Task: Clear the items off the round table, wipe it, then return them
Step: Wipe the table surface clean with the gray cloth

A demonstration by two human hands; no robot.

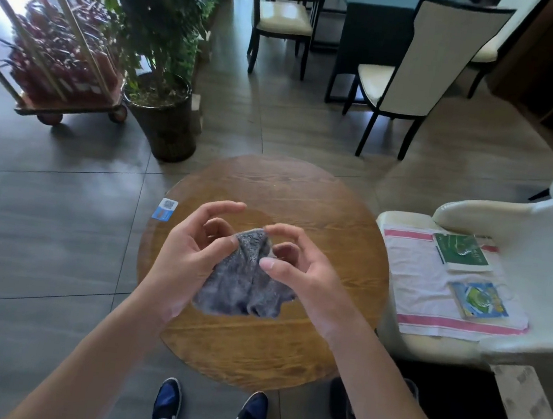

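Grey cloth [246, 278] pinched by left hand [190, 254] and right hand [298, 274], above round table [304, 195].
Cloth hangs crumpled, long axis toward viewer; white armchair [474, 211] right of table, tiled floor.

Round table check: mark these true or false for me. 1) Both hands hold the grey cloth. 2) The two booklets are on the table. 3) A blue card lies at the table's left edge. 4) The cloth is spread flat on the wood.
1) True: the left hand and right hand both grip the grey cloth.
2) False: the two booklets lie on a striped towel on the white armchair.
3) True: the blue card sits at the edge of the round table.
4) False: it is bunched up, held above the table.
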